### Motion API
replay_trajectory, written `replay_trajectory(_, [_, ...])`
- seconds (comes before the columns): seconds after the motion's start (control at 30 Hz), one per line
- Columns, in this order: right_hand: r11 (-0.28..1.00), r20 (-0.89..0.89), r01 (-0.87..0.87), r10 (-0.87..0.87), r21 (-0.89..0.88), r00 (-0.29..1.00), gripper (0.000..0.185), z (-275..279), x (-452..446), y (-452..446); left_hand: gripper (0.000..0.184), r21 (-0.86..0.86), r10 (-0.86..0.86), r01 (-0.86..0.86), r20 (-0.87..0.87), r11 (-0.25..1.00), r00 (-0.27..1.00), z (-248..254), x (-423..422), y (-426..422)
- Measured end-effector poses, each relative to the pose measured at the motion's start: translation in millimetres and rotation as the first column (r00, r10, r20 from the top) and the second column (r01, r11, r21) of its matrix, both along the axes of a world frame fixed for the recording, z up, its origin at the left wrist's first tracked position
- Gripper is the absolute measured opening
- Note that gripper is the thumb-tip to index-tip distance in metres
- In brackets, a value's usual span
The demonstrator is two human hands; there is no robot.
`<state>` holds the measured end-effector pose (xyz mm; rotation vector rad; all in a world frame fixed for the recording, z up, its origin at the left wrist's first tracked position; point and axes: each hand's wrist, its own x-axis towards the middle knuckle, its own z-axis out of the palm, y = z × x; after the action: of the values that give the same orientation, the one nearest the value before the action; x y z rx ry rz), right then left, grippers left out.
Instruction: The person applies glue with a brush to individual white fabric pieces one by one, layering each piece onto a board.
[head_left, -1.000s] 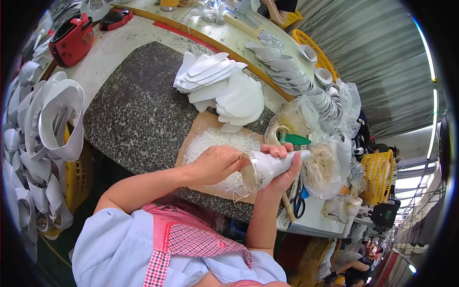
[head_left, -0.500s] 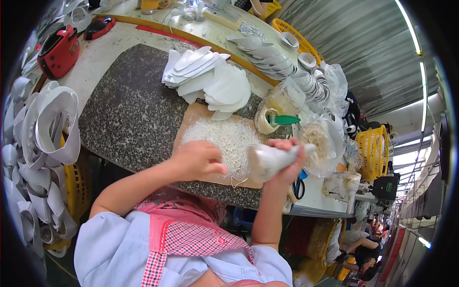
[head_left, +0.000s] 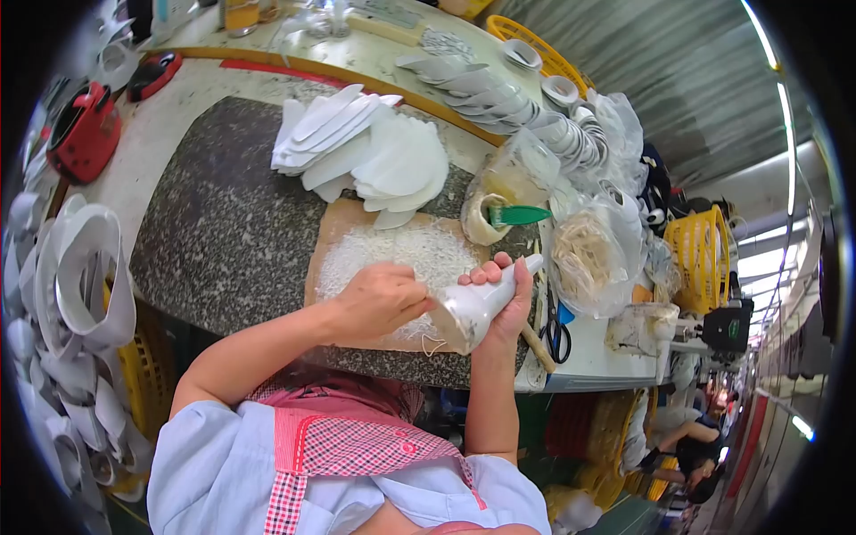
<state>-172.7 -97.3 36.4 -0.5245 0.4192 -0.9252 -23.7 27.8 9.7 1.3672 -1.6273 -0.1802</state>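
A glossy white cone-shaped piece (head_left: 481, 305) is tilted over the near right part of a brown board (head_left: 325, 241) covered with white residue. My right hand (head_left: 510, 299) is wrapped round its narrower part, the thin end pointing up and right. My left hand (head_left: 385, 299) is pinched at the wide, open rim; what its fingertips grip is too small to make out. Past the board lies a fanned pile of white flat pieces (head_left: 401, 165) on the dark speckled slab (head_left: 214, 205). A green-handled brush (head_left: 522, 215) rests in a pot (head_left: 483, 218).
Black scissors (head_left: 556, 339) and a wooden handle (head_left: 538, 348) lie right of my right hand. Plastic bags (head_left: 593, 259) and nested white pieces (head_left: 499, 98) stand behind. White curved pieces (head_left: 67, 294) hang at the left. Another person (head_left: 700, 446) is at the lower right.
My left hand moved away from the cone-shaped piece's rim, then came back to it. My right hand still holds the piece. The view has shifted, and the table items appear further left.
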Motion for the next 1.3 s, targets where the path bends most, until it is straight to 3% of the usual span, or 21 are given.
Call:
replay_trajectory(0.03, [0.988,-0.013,0.112,-0.114,-0.110,0.993,0.020,4,-10,-14,0.031,0.051,-0.072,0.081,-0.154,0.995,0.985,4,2,7])
replay_trajectory(0.07, [0.952,-0.015,0.214,-0.223,-0.219,0.975,0.020,10,-22,-32,0.032,0.216,-0.002,0.125,-0.493,0.968,0.870,25,16,28])
replay_trajectory(0.1, [0.906,-0.006,0.366,-0.376,-0.213,0.927,0.020,22,-44,-61,0.034,0.350,0.130,0.221,-0.748,0.910,0.651,40,34,50])
replay_trajectory(0.13, [0.837,0.005,0.506,-0.517,-0.207,0.856,0.021,34,-63,-90,0.035,0.104,-0.033,0.248,-0.870,0.963,0.492,29,52,61])
replay_trajectory(0.17, [0.736,-0.083,0.559,-0.630,-0.381,0.772,0.020,41,-61,-109,0.035,-0.142,-0.209,0.226,-0.928,0.964,0.308,18,59,66])
replay_trajectory(0.2, [0.613,-0.147,0.570,-0.740,-0.547,0.656,0.020,45,-53,-126,0.036,-0.093,-0.159,0.229,-0.944,0.969,0.290,11,52,61])
replay_trajectory(0.27, [0.391,0.015,0.451,-0.742,-0.802,0.670,0.016,53,-8,-118,0.037,0.002,-0.064,0.229,-0.959,0.973,0.277,-4,36,51])
replay_trajectory(0.33, [0.152,0.062,0.249,-0.730,-0.956,0.681,0.010,45,20,-119,0.045,0.160,0.000,0.343,-0.906,0.925,0.423,-13,22,54])
replay_trajectory(0.43, [0.257,-0.082,0.138,-0.689,-0.956,0.720,0.012,5,38,-137,0.048,0.221,0.050,0.368,-0.906,0.903,0.421,-19,21,61])
replay_trajectory(0.53, [0.519,-0.204,0.171,-0.587,-0.838,0.783,0.012,-14,45,-150,0.046,0.310,0.200,0.273,-0.909,0.911,0.365,-32,23,64])
replay_trajectory(0.63, [0.562,-0.283,0.136,-0.593,-0.816,0.754,0.014,-23,52,-159,0.038,0.424,0.322,0.237,-0.871,0.874,0.371,-35,23,58])
replay_trajectory(0.73, [0.459,-0.371,0.030,-0.752,-0.888,0.544,0.017,-27,61,-146,0.035,0.507,0.402,0.199,-0.823,0.839,0.401,-37,19,47])
replay_trajectory(0.83, [0.283,-0.284,-0.071,-0.848,-0.956,0.448,0.025,-35,82,-113,0.036,0.542,0.451,0.123,-0.788,0.832,0.418,-35,15,42])
replay_trajectory(0.97, [0.409,-0.402,-0.136,-0.685,-0.903,0.607,0.029,-28,68,-123,0.038,0.343,0.266,0.049,-0.804,0.938,0.531,-32,15,56])
replay_trajectory(1.0, [0.443,-0.443,-0.191,-0.583,-0.876,0.681,0.031,-28,58,-131,0.031,0.247,0.148,0.084,-0.783,0.965,0.604,-38,18,62])
replay_trajectory(1.03, [0.467,-0.480,-0.252,-0.471,-0.848,0.740,0.032,-28,50,-139,0.026,0.223,0.091,0.064,-0.617,0.973,0.782,-37,21,65])
replay_trajectory(1.1, [0.345,-0.344,-0.211,-0.390,-0.915,0.854,0.040,-34,31,-169,0.020,0.169,-0.010,0.041,-0.178,0.985,0.984,-34,28,66])
replay_trajectory(1.13, [0.288,-0.280,-0.184,-0.340,-0.940,0.898,0.045,-30,28,-176,0.020,0.207,-0.064,0.073,-0.050,0.976,0.997,-35,25,67])
replay_trajectory(1.17, [0.213,-0.347,-0.275,-0.553,-0.938,0.757,0.049,-28,27,-182,0.026,0.251,-0.122,0.100,0.073,0.963,0.990,-38,18,70])
replay_trajectory(1.23, [0.144,-0.333,-0.479,-0.880,-0.866,0.338,0.058,-17,30,-187,0.041,0.337,-0.190,0.090,0.276,0.937,0.942,-39,9,73])
replay_trajectory(1.3, [0.234,-0.422,-0.506,-0.857,-0.830,0.297,0.061,-32,33,-195,0.053,0.386,-0.175,-0.010,0.440,0.922,0.881,-38,6,72])
